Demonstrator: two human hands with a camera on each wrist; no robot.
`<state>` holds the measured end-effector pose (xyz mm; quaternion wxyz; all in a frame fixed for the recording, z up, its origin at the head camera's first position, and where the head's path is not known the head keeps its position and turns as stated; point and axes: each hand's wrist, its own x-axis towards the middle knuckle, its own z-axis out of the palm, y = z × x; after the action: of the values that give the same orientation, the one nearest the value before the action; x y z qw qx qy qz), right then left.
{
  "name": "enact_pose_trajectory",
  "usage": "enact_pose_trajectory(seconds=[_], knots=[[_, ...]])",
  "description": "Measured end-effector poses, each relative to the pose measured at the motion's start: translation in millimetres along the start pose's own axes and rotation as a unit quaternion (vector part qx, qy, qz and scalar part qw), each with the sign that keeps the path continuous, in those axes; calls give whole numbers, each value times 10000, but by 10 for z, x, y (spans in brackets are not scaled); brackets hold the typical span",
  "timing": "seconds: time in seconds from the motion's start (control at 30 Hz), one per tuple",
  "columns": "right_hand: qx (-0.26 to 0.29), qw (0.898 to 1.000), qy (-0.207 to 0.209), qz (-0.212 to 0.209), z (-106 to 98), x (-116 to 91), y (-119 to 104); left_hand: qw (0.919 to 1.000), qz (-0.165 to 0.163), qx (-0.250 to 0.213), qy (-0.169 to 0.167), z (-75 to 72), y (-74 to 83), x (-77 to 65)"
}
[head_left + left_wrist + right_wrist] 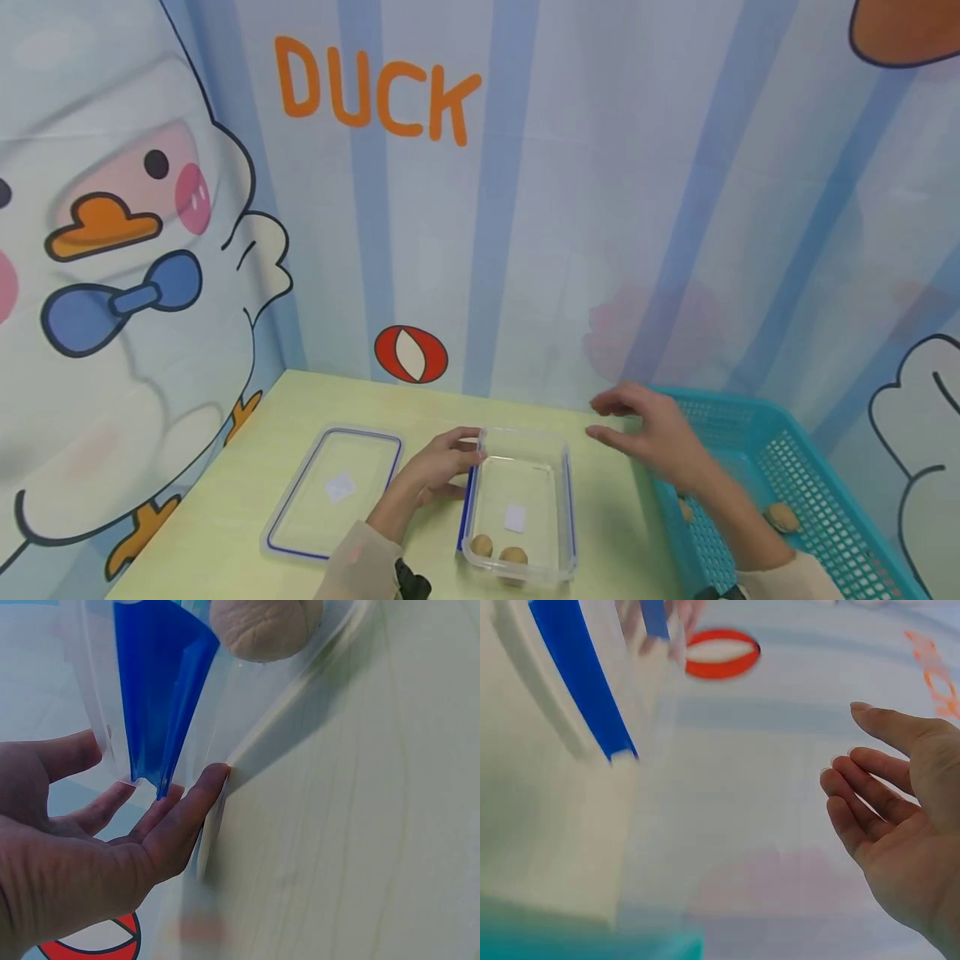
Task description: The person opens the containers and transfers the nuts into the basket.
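Observation:
A clear plastic food container [517, 492] with blue side clips stands on the table, two walnuts [513, 554] at its near end and a small white label in its middle. My left hand [442, 467] holds it by its far left corner, fingers at the rim and side wall. In the left wrist view those fingers [187, 814] lie beside the blue clip [161, 697], with a walnut [262, 626] behind the clear wall. Raised between container and basket, my right hand [652, 433] is empty, its thumb and fingers apart; the right wrist view shows its fingers [870, 799] loosely bent.
A turquoise mesh basket [817, 467] stands on the right with walnuts [782, 517] inside, partly hidden by the right forearm. The container's lid [300, 492], blue-sealed, lies flat on the left. Behind the pale yellow table [615, 533] hangs a printed duck curtain [562, 208].

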<state>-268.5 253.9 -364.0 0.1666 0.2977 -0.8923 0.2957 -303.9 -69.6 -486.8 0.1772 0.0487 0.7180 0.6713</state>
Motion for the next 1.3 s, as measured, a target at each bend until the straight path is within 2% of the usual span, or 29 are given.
enact_pose_trajectory(seconds=[0.17, 0.3, 0.6, 0.73, 0.9, 1.3], knots=[[301, 9986, -386, -216, 377, 18, -161, 10000, 1, -8, -7, -1, -6, 9], [517, 9953, -795, -217, 672, -3, -212, 10000, 3, 17, -6, 1, -15, 24], [956, 9801, -1736, -71, 1166, -18, -315, 10000, 36, 15, -63, -14, -13, 19], [1079, 9721, -2082, 5, 1295, -18, -346, 10000, 63, 48, -60, -19, -15, 18], [1099, 9647, -2390, -110, 1410, -20, -361, 10000, 38, 43, -35, -15, -21, 18], [743, 9474, -3111, -107, 1606, -10, -436, 10000, 40, 2, -50, -15, -24, 19]])
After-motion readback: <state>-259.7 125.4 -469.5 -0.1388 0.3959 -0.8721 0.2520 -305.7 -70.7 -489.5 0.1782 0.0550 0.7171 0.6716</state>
